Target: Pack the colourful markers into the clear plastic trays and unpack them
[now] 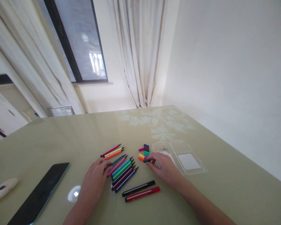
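As a red felt-tip marker (142, 194) and a black felt-tip marker (138, 188), both capped, lay side by side nearest the person on a pale green tabletop (168, 206), a smartphone (39, 193) rested face up to the left, beside a pale oval object (3, 189) with a dark spot.

Beyond the capped pair, uncapped markers formed a slanting row, tips pointing up and to the right, from a blue marker (126, 180) at the near side to a pink marker (117, 167) at the far side. The left hand (96, 176) pinched the rear end of a dark green marker (118, 160) just beyond the pink one, its tip bare. To the right, the right hand (165, 167) gripped a small dark cap (146, 161) between thumb and fingers, close to a cluster of loose caps (146, 153) in several colors.

Orange, yellow and magenta markers (114, 152) lay together farther off, uncapped. A clear plastic case (202, 170) stood open behind the right hand, a white card (188, 161) in one half. White leaf patterns (164, 118) decorated the table's far end, before cream curtains (142, 47) and a dark-framed window (79, 40).
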The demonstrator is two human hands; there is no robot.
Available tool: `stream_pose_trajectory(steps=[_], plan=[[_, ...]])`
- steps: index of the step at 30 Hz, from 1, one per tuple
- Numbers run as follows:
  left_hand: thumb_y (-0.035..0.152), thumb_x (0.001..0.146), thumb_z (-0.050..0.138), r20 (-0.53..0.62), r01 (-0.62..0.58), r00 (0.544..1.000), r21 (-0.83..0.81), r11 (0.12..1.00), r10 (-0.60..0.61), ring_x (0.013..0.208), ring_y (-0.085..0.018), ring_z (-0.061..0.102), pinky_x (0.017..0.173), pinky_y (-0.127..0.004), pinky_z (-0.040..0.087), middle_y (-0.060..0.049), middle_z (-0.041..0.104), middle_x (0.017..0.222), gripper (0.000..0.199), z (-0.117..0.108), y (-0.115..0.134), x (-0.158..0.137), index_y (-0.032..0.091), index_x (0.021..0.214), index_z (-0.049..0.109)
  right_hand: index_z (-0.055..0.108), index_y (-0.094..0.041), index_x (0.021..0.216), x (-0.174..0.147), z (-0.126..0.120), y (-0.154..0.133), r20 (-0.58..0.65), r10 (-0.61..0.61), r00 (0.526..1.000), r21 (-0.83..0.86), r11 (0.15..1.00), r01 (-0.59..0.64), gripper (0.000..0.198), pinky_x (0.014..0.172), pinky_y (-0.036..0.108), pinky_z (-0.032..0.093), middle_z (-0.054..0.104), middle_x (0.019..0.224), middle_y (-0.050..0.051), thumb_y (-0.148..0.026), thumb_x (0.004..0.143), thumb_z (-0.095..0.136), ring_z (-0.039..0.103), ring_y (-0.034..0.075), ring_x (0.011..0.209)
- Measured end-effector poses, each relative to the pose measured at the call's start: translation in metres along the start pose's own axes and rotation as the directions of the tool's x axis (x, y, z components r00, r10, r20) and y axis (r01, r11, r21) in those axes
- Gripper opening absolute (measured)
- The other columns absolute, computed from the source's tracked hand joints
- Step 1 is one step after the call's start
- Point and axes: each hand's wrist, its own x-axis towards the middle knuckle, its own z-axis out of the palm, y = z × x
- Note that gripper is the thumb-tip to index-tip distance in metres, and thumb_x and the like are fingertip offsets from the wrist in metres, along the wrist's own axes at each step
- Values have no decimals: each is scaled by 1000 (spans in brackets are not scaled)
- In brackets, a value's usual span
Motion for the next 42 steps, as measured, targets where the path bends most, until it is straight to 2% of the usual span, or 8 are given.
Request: stream_pose_trajectory(steps=[3,5,9,13,19,31,37,42], plan=[[40,94,46,-68,6,998,-27,1000,-8,102,-30,67,91,-44,51,-8,73,105,30,-2,4,-1,24,97,72,73,-22,100,0,-1,-2,-22,-13,1000,42,999,14,11,81,31,49,77,95,4,-23,93,65,70,21,86],[44,95,48,-100,-5,995,-118,993,-7,99,-28,68,89,-41,53,-6,75,105,30,-4,12,-1,26,102,71,73,-23,103,0,-2,-4,-56,-24,998,104,994,30,12,81,30,50,76,97,4,-23,94,64,69,20,88],[50,93,57,-60,-64,997,-350,935,46,92,-23,72,83,-33,56,-2,78,103,30,-6,30,-3,29,105,73,73,-24,105,0,-6,-6,-144,-32,989,200,978,61,13,80,28,51,76,99,3,-28,96,65,69,18,88],[47,91,61,-21,-59,998,-429,901,56,96,-23,72,81,-31,57,-1,79,105,26,-5,41,-6,29,104,76,74,-24,106,-2,-8,-7,-169,-35,985,217,974,72,16,79,28,52,76,99,4,-33,97,64,69,18,87],[45,90,62,-13,-73,997,-456,887,75,100,-24,73,84,-33,59,-1,79,107,24,-1,41,-8,29,102,77,75,-24,105,-2,-8,-10,-165,-51,985,238,967,90,23,73,28,51,77,96,5,-42,98,63,68,18,83],[42,91,62,-16,-91,995,-434,896,93,100,-23,73,83,-31,59,1,79,107,22,-2,41,-8,30,102,77,76,-24,104,-1,-10,-12,-154,-66,986,262,959,105,22,77,28,51,76,97,5,-41,99,63,68,18,87],[44,91,63,-47,-163,986,-428,889,158,95,-23,73,86,-32,58,-1,80,101,22,-3,46,-10,29,98,78,78,-25,104,-1,-10,-13,-121,-81,989,310,944,115,24,74,29,51,76,93,4,-43,99,63,67,18,81],[45,90,65,-48,-161,986,-459,874,157,89,-23,73,82,-31,59,-2,80,96,23,-2,53,-14,29,94,80,79,-27,101,-3,-11,-13,-101,-52,994,380,921,87,21,81,31,53,78,95,4,-43,96,67,70,19,86]])
